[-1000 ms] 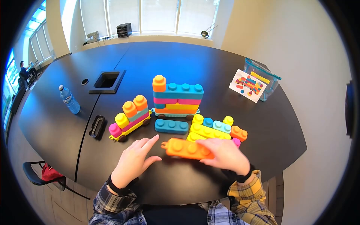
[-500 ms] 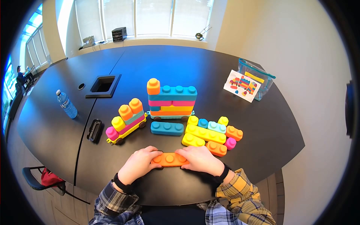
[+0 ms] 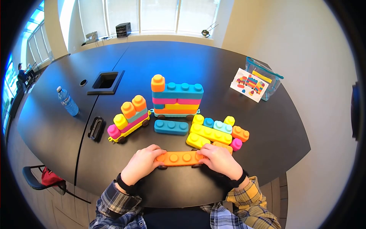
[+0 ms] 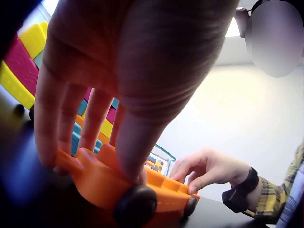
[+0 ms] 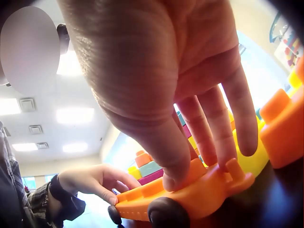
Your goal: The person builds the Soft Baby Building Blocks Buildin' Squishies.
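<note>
An orange wheeled base [image 3: 180, 158] stands on its black wheels near the table's front edge, studs up. My left hand [image 3: 142, 162] grips its left end between thumb and fingers; my right hand [image 3: 220, 160] grips the right end the same way. In the left wrist view the thumb lies on the near side of the orange base [image 4: 95, 183], above a wheel. The right wrist view shows a hitch at the end of the orange base [image 5: 204, 194] beside my fingers. Just behind lies a blue three-stud block [image 3: 171, 127].
Left behind is a stepped yellow-based car [image 3: 131, 128], joined to a tall block car [image 3: 177, 103]. Loose blocks [image 3: 211, 133] lie to the right. Farther off are a picture card [image 3: 249, 84], a clear bag [image 3: 270, 78], a water bottle [image 3: 68, 102] and a black holder [image 3: 97, 128].
The orange base has come down from the right to the table before me. My left hand has taken hold of its left end; my right hand still holds the other end.
</note>
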Available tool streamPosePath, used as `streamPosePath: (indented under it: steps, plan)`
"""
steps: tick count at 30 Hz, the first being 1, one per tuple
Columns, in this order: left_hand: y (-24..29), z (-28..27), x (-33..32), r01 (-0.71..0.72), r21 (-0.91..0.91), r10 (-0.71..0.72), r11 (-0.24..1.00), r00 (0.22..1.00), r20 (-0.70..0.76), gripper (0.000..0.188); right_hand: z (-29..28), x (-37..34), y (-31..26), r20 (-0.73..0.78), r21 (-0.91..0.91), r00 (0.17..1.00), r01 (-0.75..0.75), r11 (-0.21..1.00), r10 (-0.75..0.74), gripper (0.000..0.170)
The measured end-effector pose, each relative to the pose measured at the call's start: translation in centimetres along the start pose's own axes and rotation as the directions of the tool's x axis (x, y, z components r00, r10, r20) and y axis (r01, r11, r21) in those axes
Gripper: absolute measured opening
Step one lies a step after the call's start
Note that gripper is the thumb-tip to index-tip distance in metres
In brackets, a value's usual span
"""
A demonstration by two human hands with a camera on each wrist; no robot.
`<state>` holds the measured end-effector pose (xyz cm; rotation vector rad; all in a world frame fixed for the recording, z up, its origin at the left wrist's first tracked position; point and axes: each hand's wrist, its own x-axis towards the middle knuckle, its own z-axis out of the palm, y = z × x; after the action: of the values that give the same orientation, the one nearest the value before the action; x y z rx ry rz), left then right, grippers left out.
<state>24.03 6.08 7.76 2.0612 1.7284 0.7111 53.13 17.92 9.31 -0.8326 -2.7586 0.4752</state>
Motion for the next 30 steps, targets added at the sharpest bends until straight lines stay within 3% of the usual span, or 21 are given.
streamPosePath:
  steps: [10,12,19,25,30]
  plan:
    - [0.6,-1.0,-0.4,0.012,0.035,-0.013,0.999,1.0,0.019,0.047,0.2,0.0,-0.1,-0.025,-0.023,1.0,-0.01,1.0,0.009,0.024]
    - [0.5,-1.2,-0.6,0.004,0.036,-0.005,0.999,1.0,0.024,0.048,-0.6,0.6,-0.1,0.093,-0.094,0.996,0.0,0.996,0.009,0.03]
    - [0.0,-0.7,-0.6,0.03,0.08,-0.035,0.996,0.998,0.054,0.049,-3.4,6.1,0.0,0.044,-0.181,0.998,0.046,0.982,-0.038,0.041]
    - [0.2,-0.5,-0.8,0.052,0.111,-0.057,0.992,0.997,0.047,0.048,-1.2,12.6,1.9,0.023,-0.323,0.992,0.124,0.938,-0.123,0.03]
    - [0.1,-0.5,-0.9,0.052,0.127,-0.058,0.991,0.997,0.047,0.049,-0.1,15.0,2.5,0.132,-0.386,0.989,0.116,0.915,-0.07,0.026]
